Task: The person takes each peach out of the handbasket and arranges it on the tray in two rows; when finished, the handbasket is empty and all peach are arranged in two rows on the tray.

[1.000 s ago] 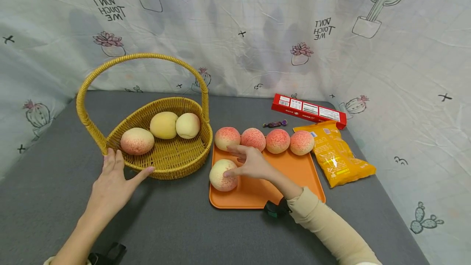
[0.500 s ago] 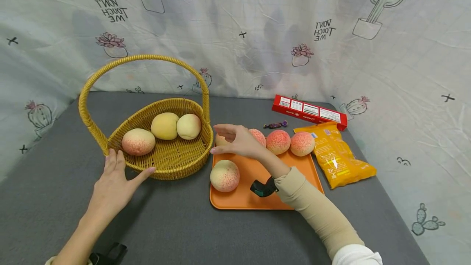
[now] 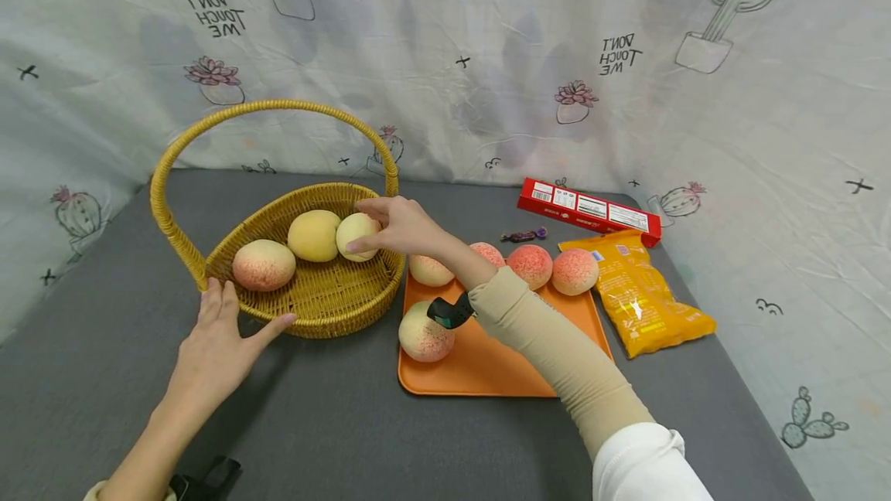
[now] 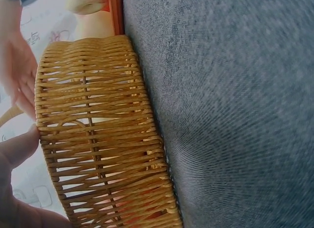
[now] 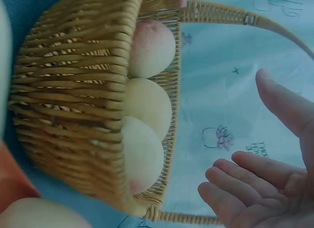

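Note:
A yellow wicker basket (image 3: 330, 325) with a tall arched handle holds a blushed peach (image 3: 264, 266), a yellow peach (image 3: 313, 236) and a pale peach (image 3: 351, 230). At its near left rim rests my left hand (image 3: 217, 350), fingers straight by the handle's foot and thumb stretched along the front rim. The thumb (image 4: 22, 147) touches the wicker in the left wrist view. My right hand (image 3: 402, 227) hovers over the basket's right end, overlapping the pale peach in the head view. From the right wrist, its fingers (image 5: 235, 186) are spread apart from the fruit, holding nothing.
Right of the basket lies an orange tray (image 3: 487, 377) with a row of red-blushed peaches (image 3: 575, 271) at its back and another peach (image 3: 426, 340) at front left. Beyond are a wrapped candy (image 3: 524, 235), a red box (image 3: 588, 212) and an orange snack bag (image 3: 643, 300).
My right hand has left the front peach on the tray and moved left and up, across to the basket, carrying nothing. The left hand stays at the basket rim.

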`<control>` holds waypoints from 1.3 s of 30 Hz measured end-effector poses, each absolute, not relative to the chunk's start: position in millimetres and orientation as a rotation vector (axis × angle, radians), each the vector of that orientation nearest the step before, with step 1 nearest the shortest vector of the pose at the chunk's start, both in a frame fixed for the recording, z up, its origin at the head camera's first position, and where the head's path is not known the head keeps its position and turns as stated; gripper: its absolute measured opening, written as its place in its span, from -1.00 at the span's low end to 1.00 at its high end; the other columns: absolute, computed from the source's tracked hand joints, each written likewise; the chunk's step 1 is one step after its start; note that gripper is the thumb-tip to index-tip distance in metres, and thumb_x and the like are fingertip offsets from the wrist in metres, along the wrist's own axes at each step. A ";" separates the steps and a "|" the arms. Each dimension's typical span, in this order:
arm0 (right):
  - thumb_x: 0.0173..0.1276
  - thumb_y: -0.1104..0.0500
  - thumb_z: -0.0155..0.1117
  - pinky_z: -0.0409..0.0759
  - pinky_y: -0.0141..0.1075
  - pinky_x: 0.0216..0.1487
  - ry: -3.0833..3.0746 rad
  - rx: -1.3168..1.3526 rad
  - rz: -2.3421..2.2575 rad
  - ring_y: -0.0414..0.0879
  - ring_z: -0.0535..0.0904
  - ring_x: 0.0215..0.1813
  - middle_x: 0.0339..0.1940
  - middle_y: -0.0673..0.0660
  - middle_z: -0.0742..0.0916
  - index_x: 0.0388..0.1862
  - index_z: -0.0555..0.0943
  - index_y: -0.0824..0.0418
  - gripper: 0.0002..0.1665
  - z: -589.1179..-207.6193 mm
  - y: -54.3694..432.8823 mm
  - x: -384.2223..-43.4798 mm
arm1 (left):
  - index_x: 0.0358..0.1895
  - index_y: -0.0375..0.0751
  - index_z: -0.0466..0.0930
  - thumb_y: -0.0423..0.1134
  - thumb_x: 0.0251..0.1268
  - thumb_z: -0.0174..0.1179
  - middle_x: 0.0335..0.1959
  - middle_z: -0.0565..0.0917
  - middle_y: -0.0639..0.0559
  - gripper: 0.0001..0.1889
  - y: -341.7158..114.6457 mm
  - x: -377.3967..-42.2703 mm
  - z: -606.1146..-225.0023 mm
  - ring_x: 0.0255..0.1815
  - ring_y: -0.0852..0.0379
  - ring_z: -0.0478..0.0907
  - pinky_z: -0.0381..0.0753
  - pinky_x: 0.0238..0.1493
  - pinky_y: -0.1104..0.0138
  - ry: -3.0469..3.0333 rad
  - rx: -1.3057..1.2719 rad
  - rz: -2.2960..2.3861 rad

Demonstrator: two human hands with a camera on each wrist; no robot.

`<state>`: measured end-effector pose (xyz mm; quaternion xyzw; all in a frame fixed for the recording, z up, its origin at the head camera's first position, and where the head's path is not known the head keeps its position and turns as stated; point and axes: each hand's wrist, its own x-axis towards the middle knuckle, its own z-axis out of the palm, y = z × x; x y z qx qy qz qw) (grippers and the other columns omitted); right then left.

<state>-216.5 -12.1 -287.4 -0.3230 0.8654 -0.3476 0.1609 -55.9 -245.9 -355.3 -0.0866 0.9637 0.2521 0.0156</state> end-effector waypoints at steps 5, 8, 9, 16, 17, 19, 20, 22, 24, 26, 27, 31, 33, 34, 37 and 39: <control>0.26 -0.05 0.42 0.40 -0.28 0.29 2.502 -0.943 -0.891 -0.03 0.38 0.40 0.43 0.13 0.44 0.49 0.28 0.20 -0.09 -288.1 -31.3 -227.7 | 0.43 -0.67 -0.38 0.37 0.34 -0.04 0.43 -0.46 -0.56 0.17 -245.9 -56.6 -354.8 0.47 -0.46 -0.38 0.09 0.11 -0.44 3.000 -0.265 0.775; 0.26 -0.04 0.43 0.40 -0.27 0.29 2.533 -0.916 -0.877 -0.01 0.37 0.40 0.43 0.14 0.44 0.49 0.27 0.23 -0.08 -293.6 -40.4 -234.2 | 0.42 -0.67 -0.38 0.37 0.34 -0.03 0.42 -0.45 -0.57 0.17 -245.7 -56.0 -354.8 0.47 -0.45 -0.38 0.09 0.11 -0.44 3.005 -0.263 0.778; 0.25 -0.03 0.43 0.40 -0.26 0.29 2.543 -0.899 -0.877 0.00 0.37 0.40 0.43 0.15 0.44 0.49 0.27 0.23 -0.08 -295.6 -42.9 -235.8 | 0.43 -0.67 -0.38 0.37 0.34 -0.03 0.43 -0.45 -0.57 0.17 -245.5 -55.9 -354.8 0.47 -0.45 -0.38 0.08 0.12 -0.44 3.006 -0.262 0.780; 0.21 -0.02 0.47 0.36 -0.22 0.33 2.618 -0.822 -0.720 0.04 0.29 0.44 0.48 0.14 0.36 0.52 0.20 0.23 0.01 -312.4 -57.6 -242.0 | 0.43 -0.66 -0.38 0.37 0.33 -0.03 0.43 -0.44 -0.57 0.17 -244.8 -56.2 -355.7 0.47 -0.45 -0.38 0.08 0.14 -0.43 3.014 -0.259 0.786; 0.21 -0.02 0.47 0.35 -0.22 0.34 2.622 -0.822 -0.698 0.04 0.27 0.46 0.50 0.15 0.34 0.53 0.17 0.24 0.03 -314.6 -59.4 -242.7 | 0.43 -0.66 -0.38 0.36 0.33 -0.02 0.43 -0.44 -0.56 0.17 -244.9 -56.3 -355.9 0.47 -0.45 -0.38 0.08 0.14 -0.43 3.014 -0.258 0.788; 0.21 -0.02 0.46 0.31 -0.22 0.36 2.628 -0.814 -0.670 0.04 0.22 0.49 0.52 0.17 0.29 0.54 0.14 0.26 0.05 -317.9 -62.8 -243.9 | 0.43 -0.66 -0.37 0.36 0.34 -0.03 0.43 -0.44 -0.56 0.17 -245.3 -56.3 -356.1 0.47 -0.45 -0.38 0.09 0.14 -0.42 3.017 -0.257 0.786; 0.22 -0.01 0.46 0.29 -0.22 0.38 2.631 -0.810 -0.656 0.04 0.19 0.50 0.53 0.17 0.26 0.54 0.12 0.27 0.06 -319.3 -64.3 -244.5 | 0.43 -0.66 -0.37 0.36 0.34 -0.02 0.43 -0.44 -0.56 0.17 -245.5 -56.2 -356.3 0.47 -0.45 -0.38 0.09 0.14 -0.42 3.018 -0.257 0.788; 0.23 0.00 0.45 0.29 -0.22 0.38 2.642 -0.813 -0.624 0.05 0.19 0.50 0.53 0.20 0.25 0.54 0.10 0.30 0.06 -322.2 -67.3 -245.8 | 0.43 -0.67 -0.36 0.36 0.33 -0.02 0.43 -0.44 -0.56 0.17 -245.8 -55.8 -356.6 0.47 -0.45 -0.38 0.09 0.14 -0.42 3.021 -0.256 0.790; 0.23 0.02 0.45 0.33 -0.22 0.34 2.651 -0.805 -0.594 0.06 0.25 0.47 0.52 0.22 0.28 0.54 0.10 0.31 0.05 -325.0 -70.0 -246.4 | 0.43 -0.67 -0.36 0.36 0.33 -0.02 0.43 -0.44 -0.56 0.17 -246.3 -55.3 -356.9 0.47 -0.45 -0.38 0.09 0.13 -0.42 3.023 -0.254 0.793; 0.23 0.04 0.45 0.40 -0.22 0.27 2.656 -0.800 -0.562 0.06 0.33 0.40 0.46 0.23 0.36 0.52 0.14 0.33 0.02 -327.8 -71.7 -246.7 | 0.43 -0.67 -0.36 0.36 0.33 -0.02 0.43 -0.43 -0.56 0.17 -246.1 -55.0 -356.6 0.47 -0.45 -0.38 0.10 0.13 -0.42 3.026 -0.254 0.795; 0.24 0.05 0.44 0.43 -0.23 0.22 2.663 -0.798 -0.542 0.06 0.38 0.36 0.41 0.23 0.41 0.51 0.16 0.33 0.00 -329.3 -72.6 -246.6 | 0.43 -0.67 -0.35 0.36 0.33 -0.01 0.43 -0.43 -0.56 0.17 -245.9 -54.9 -356.4 0.47 -0.45 -0.37 0.10 0.13 -0.42 3.028 -0.253 0.795; 0.23 0.08 0.45 0.52 -0.25 0.03 2.699 -0.792 -0.485 0.03 0.52 0.15 0.18 0.20 0.58 0.39 0.32 0.32 -0.17 -332.3 -75.0 -245.0 | 0.43 -0.67 -0.34 0.35 0.34 -0.01 0.43 -0.42 -0.57 0.16 -245.3 -54.7 -356.1 0.47 -0.46 -0.35 0.12 0.12 -0.42 3.038 -0.251 0.796; 0.21 0.09 0.46 0.54 -0.26 -0.05 2.724 -0.789 -0.475 0.01 0.55 0.06 0.08 0.19 0.62 0.31 0.40 0.30 -0.25 -332.1 -75.5 -243.5 | 0.43 -0.68 -0.34 0.35 0.34 -0.01 0.43 -0.41 -0.57 0.16 -245.3 -54.7 -356.0 0.47 -0.45 -0.35 0.12 0.11 -0.42 3.040 -0.249 0.798; 0.19 0.11 0.47 0.55 -0.26 -0.07 2.730 -0.790 -0.480 0.01 0.57 0.02 0.05 0.18 0.63 0.27 0.44 0.30 -0.29 -331.8 -75.5 -242.7 | 0.43 -0.68 -0.34 0.35 0.34 -0.01 0.43 -0.41 -0.57 0.16 -245.4 -54.6 -356.0 0.47 -0.46 -0.35 0.12 0.11 -0.42 3.040 -0.250 0.797; 0.13 0.12 0.52 0.57 -0.26 -0.09 2.758 -0.784 -0.477 0.00 0.58 -0.02 0.03 0.17 0.65 0.24 0.48 0.27 -0.29 -331.7 -75.0 -240.7 | 0.43 -0.68 -0.34 0.35 0.34 -0.01 0.43 -0.42 -0.57 0.16 -245.5 -54.5 -355.9 0.47 -0.45 -0.35 0.13 0.11 -0.42 3.034 -0.256 0.792; 0.09 0.12 0.56 0.57 -0.25 -0.05 2.773 -0.770 -0.484 0.00 0.58 0.03 0.08 0.16 0.64 0.29 0.46 0.25 -0.21 -332.5 -74.2 -239.7 | 0.43 -0.67 -0.35 0.35 0.33 -0.01 0.43 -0.43 -0.56 0.16 -245.7 -54.6 -355.8 0.47 -0.45 -0.36 0.13 0.11 -0.42 3.030 -0.258 0.789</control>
